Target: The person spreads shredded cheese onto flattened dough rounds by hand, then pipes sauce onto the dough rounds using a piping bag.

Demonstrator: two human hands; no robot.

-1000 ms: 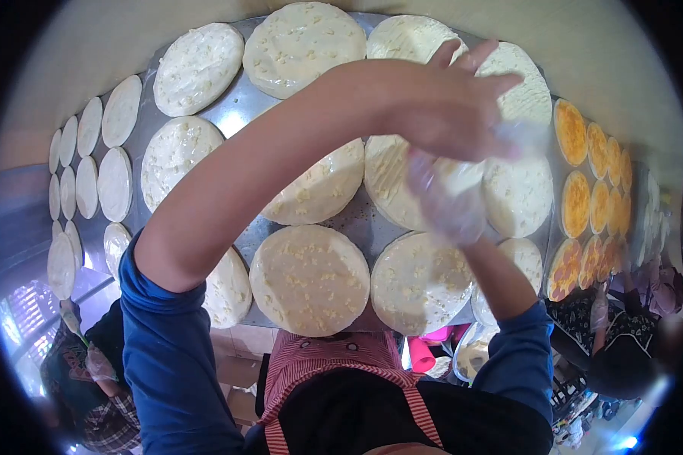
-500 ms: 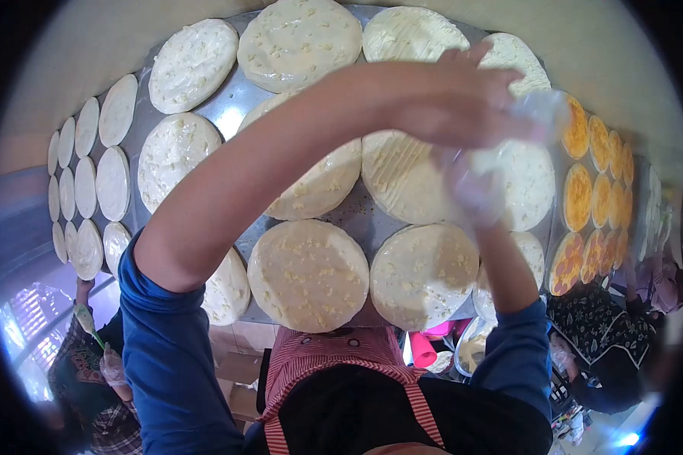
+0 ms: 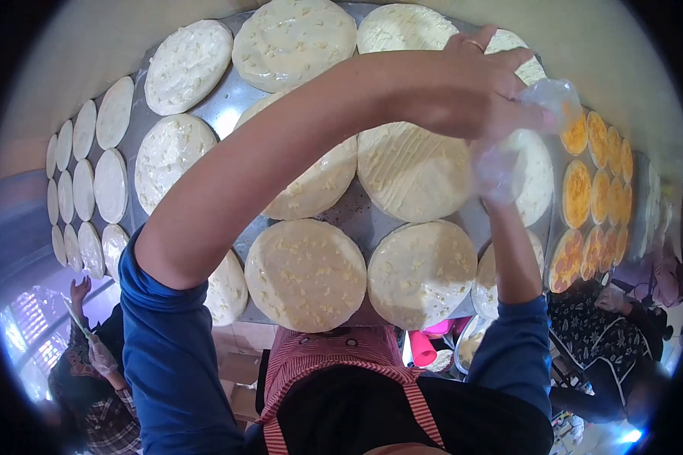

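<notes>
Head view. Compared with one second earlier, the left hand (image 3: 493, 87) and gloved right hand (image 3: 497, 171) lie farther to the right, baring more of the ridged dough round (image 3: 413, 171), which rests on the metal surface (image 3: 360, 208). The right hand now lies between this round and the pale round (image 3: 535, 178). Clear plastic (image 3: 558, 102) beside the left thumb, formerly over the pale rounds, now overlaps an orange-topped round (image 3: 575, 138). Several left fingers are spread apart; whether the thumb grips the plastic cannot be told. The right fingers are blurred and partly hidden beneath the left hand, their state indeterminable. The left forearm (image 3: 281, 136) covers parts of several rounds
</notes>
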